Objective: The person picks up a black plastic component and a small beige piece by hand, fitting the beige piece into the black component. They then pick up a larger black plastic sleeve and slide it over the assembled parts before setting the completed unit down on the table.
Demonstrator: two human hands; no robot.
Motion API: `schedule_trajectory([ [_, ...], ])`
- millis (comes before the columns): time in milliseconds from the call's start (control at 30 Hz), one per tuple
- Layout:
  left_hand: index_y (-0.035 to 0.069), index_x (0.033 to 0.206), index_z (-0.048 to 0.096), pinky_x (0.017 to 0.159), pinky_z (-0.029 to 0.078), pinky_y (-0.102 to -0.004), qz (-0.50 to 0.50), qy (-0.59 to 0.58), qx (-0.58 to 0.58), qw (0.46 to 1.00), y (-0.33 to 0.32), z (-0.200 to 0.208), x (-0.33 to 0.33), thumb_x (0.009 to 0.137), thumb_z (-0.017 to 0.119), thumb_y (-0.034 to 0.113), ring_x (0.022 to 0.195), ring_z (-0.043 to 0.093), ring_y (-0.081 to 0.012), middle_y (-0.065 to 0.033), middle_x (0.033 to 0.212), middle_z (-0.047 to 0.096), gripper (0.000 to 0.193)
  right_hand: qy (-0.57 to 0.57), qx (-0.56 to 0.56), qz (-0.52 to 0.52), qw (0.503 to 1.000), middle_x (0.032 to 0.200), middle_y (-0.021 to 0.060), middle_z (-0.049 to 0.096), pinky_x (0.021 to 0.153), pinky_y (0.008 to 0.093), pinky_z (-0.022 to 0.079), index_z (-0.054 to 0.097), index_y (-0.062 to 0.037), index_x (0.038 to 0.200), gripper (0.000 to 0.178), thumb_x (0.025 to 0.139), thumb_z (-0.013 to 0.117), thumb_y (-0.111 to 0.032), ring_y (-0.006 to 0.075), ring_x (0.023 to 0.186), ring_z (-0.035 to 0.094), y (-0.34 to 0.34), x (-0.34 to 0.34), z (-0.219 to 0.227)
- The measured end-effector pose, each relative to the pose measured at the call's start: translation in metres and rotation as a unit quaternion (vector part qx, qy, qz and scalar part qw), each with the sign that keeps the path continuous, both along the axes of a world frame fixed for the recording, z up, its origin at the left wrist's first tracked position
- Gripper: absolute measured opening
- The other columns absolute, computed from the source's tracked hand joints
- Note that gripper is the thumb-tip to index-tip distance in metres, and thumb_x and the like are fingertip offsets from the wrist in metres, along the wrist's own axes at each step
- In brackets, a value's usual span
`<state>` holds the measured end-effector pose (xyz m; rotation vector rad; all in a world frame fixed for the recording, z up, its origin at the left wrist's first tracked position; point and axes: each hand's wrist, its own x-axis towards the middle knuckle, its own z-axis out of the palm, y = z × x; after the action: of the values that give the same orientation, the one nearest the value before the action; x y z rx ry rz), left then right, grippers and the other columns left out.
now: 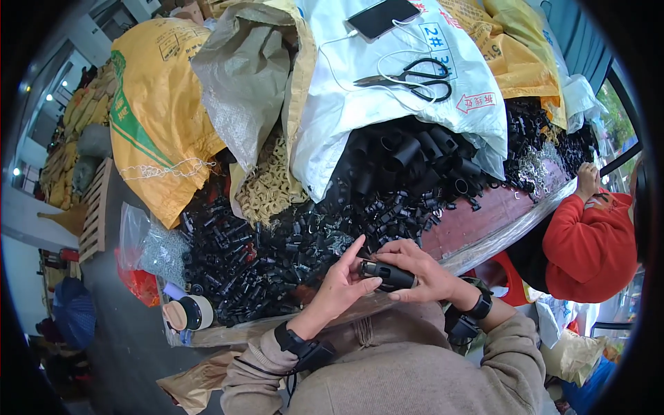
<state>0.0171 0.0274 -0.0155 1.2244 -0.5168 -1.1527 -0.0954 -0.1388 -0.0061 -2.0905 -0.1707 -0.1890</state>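
At the near edge of the table I hold a black cylindrical plastic part (394, 275) between both hands. Its left end shows some pale, metallic-looking detail. My right hand (430, 275) wraps its right side, fingers over the top and thumb below. My left hand (344, 285) has its thumb against the left end, with the index finger stretched upward; its other fingers are partly hidden. Just beyond lie heaps of small black plastic parts (259, 266), and larger black tubes (415, 155) spill from a white woven sack (325, 104).
Scissors (415, 83) and a phone (382, 19) with a white cable lie on the sack. Beige ring-like pieces (270, 187) spill from another sack. A lidded cup (194, 312) stands at the left corner, near a bag of small metal pieces (164, 252). A person in red (588, 242) sits at right.
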Motion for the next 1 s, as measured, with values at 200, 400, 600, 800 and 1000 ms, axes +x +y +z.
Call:
schedule_trajectory([
  [200,0.003,0.134,0.005,0.088,0.038,-0.0278,-0.024,0.06,-0.079,0.995,-0.003,0.01,-0.006,0.069,0.064,-0.002,0.105,0.044,-0.0164,-0.0146,0.117,0.043,0.087,-0.015,0.124,0.132,0.983,0.121,0.0178,0.038,0.094,0.0402,0.026,0.031,-0.0005,0.126,0.081,0.067,0.062,-0.048,0.0305,0.112,0.036,-0.001,0.006,0.01],
  [400,0.0,0.133,0.006,0.091,0.036,-0.0289,-0.035,0.096,-0.047,0.994,-0.007,0.003,-0.006,0.068,0.065,-0.003,0.11,0.041,-0.0182,-0.0154,0.12,0.04,0.088,0.011,0.141,0.193,0.971,0.121,0.0178,0.038,0.094,0.0412,0.027,0.025,0.0004,0.128,0.089,0.067,0.059,-0.053,0.0317,0.112,0.037,-0.004,0.013,0.011],
  [600,-0.002,0.132,0.008,0.09,0.037,-0.0289,0.009,0.151,-0.008,0.989,-0.014,-0.009,-0.005,0.068,0.066,-0.003,0.107,0.043,-0.0184,-0.0149,0.118,0.041,0.086,0.034,0.159,0.132,0.978,0.117,0.0177,0.041,0.092,0.0395,0.03,0.027,0.0017,0.127,0.087,0.067,0.059,-0.053,0.0314,0.108,0.041,-0.007,0.013,-0.002],
  [800,-0.003,0.131,0.009,0.085,0.042,-0.0286,0.032,0.213,0.012,0.976,-0.02,-0.014,-0.002,0.068,0.066,-0.003,0.101,0.047,-0.0171,-0.0134,0.113,0.044,0.085,-0.072,0.162,0.056,0.983,0.1,0.0163,0.052,0.082,0.0359,0.038,0.04,0.0029,0.118,0.063,0.07,0.059,-0.033,0.0295,0.093,0.05,-0.005,0.021,-0.011],
  [1000,-0.004,0.13,0.011,0.077,0.046,-0.027,0.032,0.271,0.035,0.961,-0.021,-0.007,-0.001,0.071,0.062,-0.003,0.087,0.054,-0.0152,-0.0108,0.1,0.053,0.079,-0.075,0.17,-0.029,0.982,0.089,0.0139,0.056,0.074,0.0326,0.042,0.052,0.0035,0.101,0.043,0.071,0.055,-0.027,0.0264,0.082,0.053,-0.001,0.015,-0.004],
])
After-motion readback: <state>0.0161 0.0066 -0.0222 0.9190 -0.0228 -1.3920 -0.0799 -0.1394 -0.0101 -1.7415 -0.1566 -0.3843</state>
